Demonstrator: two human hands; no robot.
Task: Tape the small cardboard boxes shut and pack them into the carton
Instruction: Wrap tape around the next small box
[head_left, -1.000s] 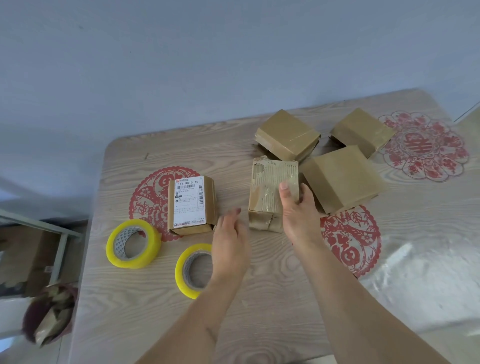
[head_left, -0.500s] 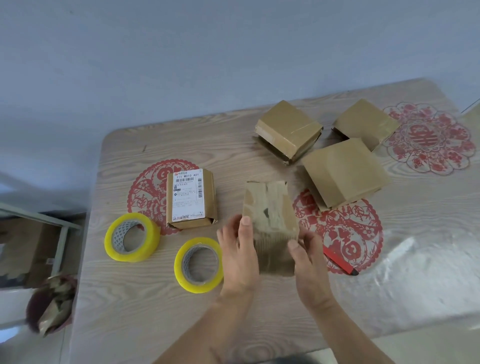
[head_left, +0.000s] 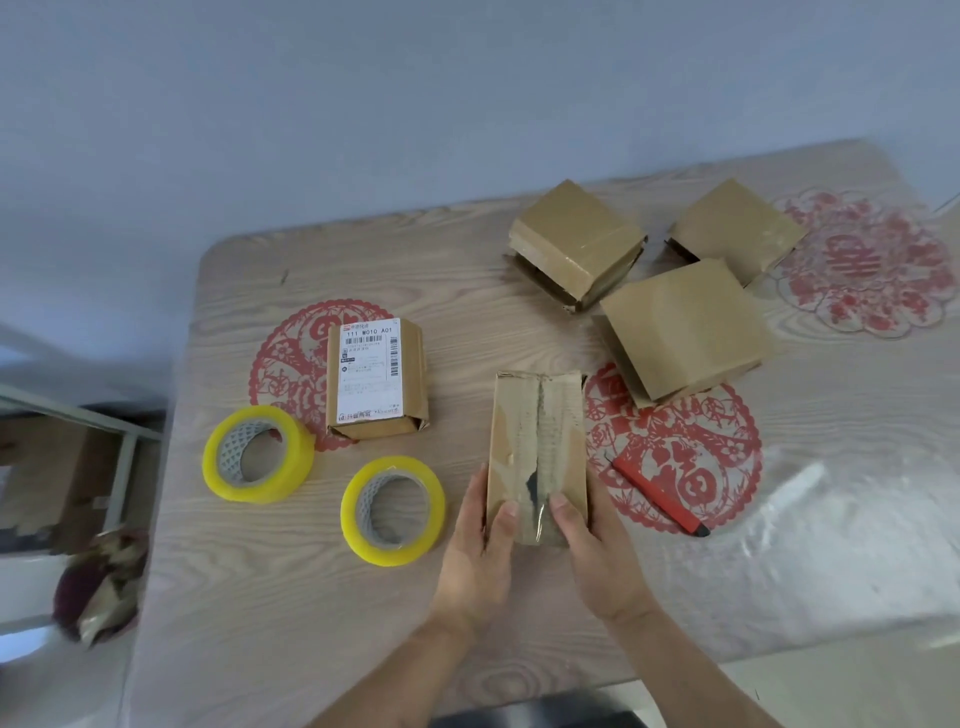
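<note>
Both hands have a grip on the worn box (head_left: 537, 447): left hand (head_left: 480, 551) and right hand (head_left: 597, 558) clamp its near end, thumbs on top. It lies on the bench (head_left: 291, 587), just right of the nearer tape roll (head_left: 393, 510), red cutter (head_left: 657, 496) on its other side.

Held box (head_left: 537, 447) at lower centre of table (head_left: 291, 561); two tape rolls (head_left: 258, 453) (head_left: 393, 510) to its left, labelled box (head_left: 375, 378) above them; three boxes (head_left: 576, 241) (head_left: 735, 228) (head_left: 683, 327) upper right; cutter (head_left: 657, 496) right.
</note>
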